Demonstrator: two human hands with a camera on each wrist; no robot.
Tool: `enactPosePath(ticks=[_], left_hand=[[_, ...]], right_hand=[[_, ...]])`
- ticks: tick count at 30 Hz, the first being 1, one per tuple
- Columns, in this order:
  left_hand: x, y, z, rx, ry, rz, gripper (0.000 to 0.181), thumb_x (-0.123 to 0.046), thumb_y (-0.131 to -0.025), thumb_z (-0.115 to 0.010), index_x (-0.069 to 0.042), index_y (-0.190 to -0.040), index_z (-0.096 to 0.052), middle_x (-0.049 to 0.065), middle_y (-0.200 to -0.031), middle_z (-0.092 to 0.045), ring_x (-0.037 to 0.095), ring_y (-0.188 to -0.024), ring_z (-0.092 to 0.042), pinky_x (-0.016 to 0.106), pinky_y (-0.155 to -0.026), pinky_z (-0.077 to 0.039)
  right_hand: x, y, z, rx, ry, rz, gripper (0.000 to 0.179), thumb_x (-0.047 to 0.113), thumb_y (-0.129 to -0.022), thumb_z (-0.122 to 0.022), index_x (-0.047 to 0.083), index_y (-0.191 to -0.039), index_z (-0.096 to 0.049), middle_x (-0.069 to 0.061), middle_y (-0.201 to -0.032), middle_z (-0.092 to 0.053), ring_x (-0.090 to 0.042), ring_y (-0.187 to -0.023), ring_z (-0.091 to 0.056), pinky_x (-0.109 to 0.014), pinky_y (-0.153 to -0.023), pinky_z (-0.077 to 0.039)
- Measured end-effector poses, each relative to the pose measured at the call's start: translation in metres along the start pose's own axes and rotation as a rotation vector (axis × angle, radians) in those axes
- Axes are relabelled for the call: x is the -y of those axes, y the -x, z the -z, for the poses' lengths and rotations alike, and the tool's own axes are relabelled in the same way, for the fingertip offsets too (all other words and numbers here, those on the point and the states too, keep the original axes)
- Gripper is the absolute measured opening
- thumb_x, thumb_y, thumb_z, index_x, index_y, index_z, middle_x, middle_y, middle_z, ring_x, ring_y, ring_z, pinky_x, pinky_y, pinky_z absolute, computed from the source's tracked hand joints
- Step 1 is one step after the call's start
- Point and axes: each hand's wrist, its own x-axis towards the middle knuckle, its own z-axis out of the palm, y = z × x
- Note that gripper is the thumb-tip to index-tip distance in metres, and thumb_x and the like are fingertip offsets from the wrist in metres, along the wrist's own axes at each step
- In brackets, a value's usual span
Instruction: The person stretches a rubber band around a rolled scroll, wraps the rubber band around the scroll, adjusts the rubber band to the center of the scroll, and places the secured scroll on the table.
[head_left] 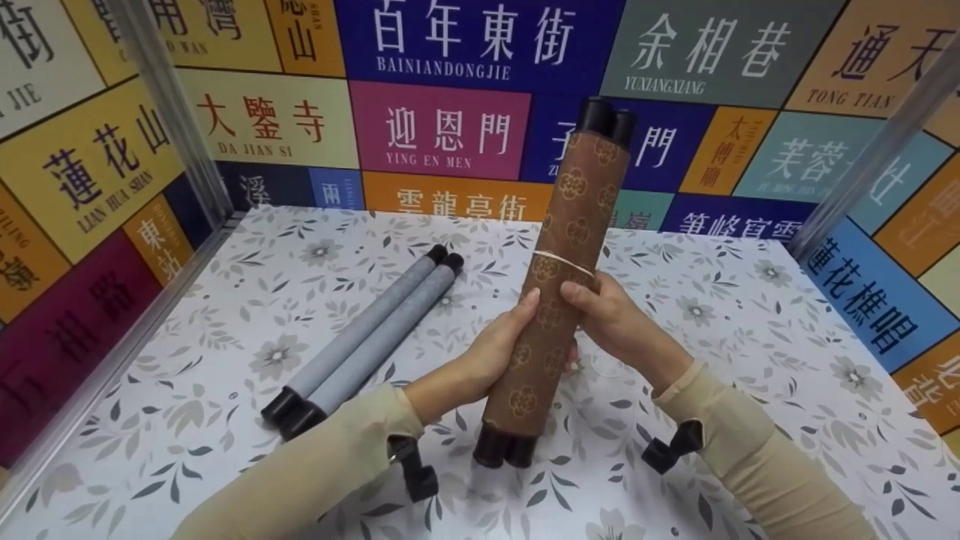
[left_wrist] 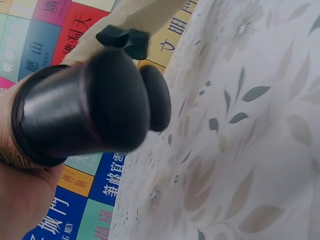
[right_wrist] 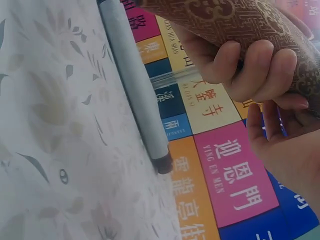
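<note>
A brown rolled scroll [head_left: 574, 202] with gold flower patterns is held up at a tilt above the table, its top leaning right. It is rolled from both ends, and black knobs [head_left: 506, 448] stick out at top and bottom. A thin white cord [head_left: 561, 260] wraps its middle. My left hand [head_left: 491, 352] grips the lower half, thumb along the front and fingers curled behind. My right hand [head_left: 630, 322] holds the right side just below the cord, thumb on the front. In the right wrist view, curled fingers [right_wrist: 260, 65] show around the brown scroll.
A grey-blue scroll [head_left: 379, 330] with black ends lies slanted on the table, left of my hands. White cloth [head_left: 750, 315] with grey leaves and flowers covers the table. Panels of coloured street-name signs [head_left: 442, 127] stand behind and at both sides.
</note>
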Motion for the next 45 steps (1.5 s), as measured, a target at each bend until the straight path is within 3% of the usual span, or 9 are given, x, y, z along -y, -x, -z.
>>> enactPosePath(ticks=[5, 10, 13, 15, 18, 22, 31, 40, 45], left_hand=[[-0.003, -0.001, -0.001, -0.08, -0.105, 0.013, 0.057, -0.05, -0.101, -0.029, -0.006, -0.133, -0.047, 0.008, -0.104, -0.065, 0.013, -0.088, -0.064, 0.028, -0.08, -0.053], [0.001, -0.002, 0.002, -0.332, -0.288, -0.009, 0.066, -0.046, -0.082, -0.073, -0.01, -0.124, -0.038, 0.01, -0.116, -0.055, 0.016, -0.096, -0.061, 0.029, -0.084, -0.052], [0.003, -0.003, 0.002, -0.427, -0.363, -0.009, 0.078, -0.041, -0.07, -0.087, -0.009, -0.117, -0.035, 0.011, -0.112, -0.056, 0.017, -0.091, -0.065, 0.03, -0.079, -0.055], [0.005, -0.004, 0.004, -0.415, -0.371, -0.015, 0.076, -0.036, -0.07, -0.088, -0.008, -0.12, -0.038, 0.012, -0.11, -0.061, 0.017, -0.089, -0.067, 0.03, -0.078, -0.057], [0.007, -0.005, 0.004, -0.304, -0.314, -0.033, 0.065, -0.031, -0.077, -0.084, -0.008, -0.126, -0.049, 0.011, -0.109, -0.068, 0.016, -0.089, -0.07, 0.031, -0.08, -0.058], [0.006, -0.004, 0.003, -0.192, -0.243, -0.081, 0.047, -0.025, -0.085, -0.077, -0.008, -0.125, -0.058, 0.011, -0.108, -0.071, 0.015, -0.088, -0.071, 0.032, -0.082, -0.059], [0.006, -0.005, 0.008, -0.297, -0.289, -0.104, 0.041, -0.018, -0.083, -0.078, -0.003, -0.118, -0.063, 0.016, -0.102, -0.073, 0.013, -0.08, -0.071, 0.032, -0.078, -0.06], [0.009, -0.007, 0.009, -0.314, -0.348, -0.115, 0.041, -0.019, -0.082, -0.08, -0.002, -0.116, -0.064, 0.017, -0.1, -0.073, 0.013, -0.077, -0.07, 0.032, -0.075, -0.06], [0.01, -0.005, 0.012, -0.332, -0.358, -0.104, 0.038, -0.019, -0.082, -0.079, 0.0, -0.113, -0.066, 0.018, -0.098, -0.073, 0.011, -0.076, -0.069, 0.029, -0.072, -0.059]], right_hand=[[0.006, 0.001, 0.002, -0.119, 0.105, -0.005, 0.055, 0.044, -0.099, -0.054, 0.001, -0.134, -0.053, 0.0, -0.127, -0.065, -0.013, -0.125, -0.056, -0.028, -0.108, -0.043], [0.016, 0.001, -0.005, -0.283, 0.313, -0.069, 0.05, 0.04, -0.103, -0.045, 0.002, -0.132, -0.058, 0.002, -0.116, -0.067, -0.015, -0.113, -0.062, -0.034, -0.098, -0.052], [0.022, -0.002, -0.012, -0.35, 0.413, -0.111, 0.046, 0.04, -0.102, -0.05, 0.002, -0.125, -0.063, 0.004, -0.105, -0.072, -0.013, -0.101, -0.067, -0.033, -0.09, -0.054], [0.024, -0.004, -0.013, -0.387, 0.405, -0.124, 0.043, 0.038, -0.1, -0.054, 0.002, -0.121, -0.064, 0.005, -0.101, -0.073, -0.012, -0.097, -0.068, -0.032, -0.088, -0.055], [0.022, -0.005, -0.01, -0.419, 0.315, -0.115, 0.036, 0.033, -0.1, -0.056, 0.001, -0.113, -0.066, 0.004, -0.096, -0.072, -0.011, -0.094, -0.069, -0.029, -0.089, -0.056], [0.011, -0.004, -0.004, -0.375, 0.231, -0.109, 0.03, 0.03, -0.102, -0.053, 0.004, -0.103, -0.068, 0.002, -0.095, -0.071, -0.012, -0.095, -0.067, -0.031, -0.09, -0.056], [-0.001, 0.008, -0.004, -0.25, 0.313, -0.178, 0.028, 0.027, -0.101, -0.053, 0.009, -0.103, -0.073, 0.005, -0.099, -0.074, -0.011, -0.103, -0.066, -0.033, -0.089, -0.056], [0.003, -0.005, -0.002, -0.34, 0.314, -0.17, 0.032, 0.035, -0.1, -0.056, 0.007, -0.1, -0.073, 0.006, -0.09, -0.073, -0.011, -0.096, -0.066, -0.032, -0.087, -0.056], [-0.006, 0.0, -0.008, -0.318, 0.339, -0.208, 0.028, 0.027, -0.098, -0.059, 0.003, -0.109, -0.071, 0.009, -0.091, -0.075, -0.009, -0.094, -0.069, -0.032, -0.091, -0.054]])
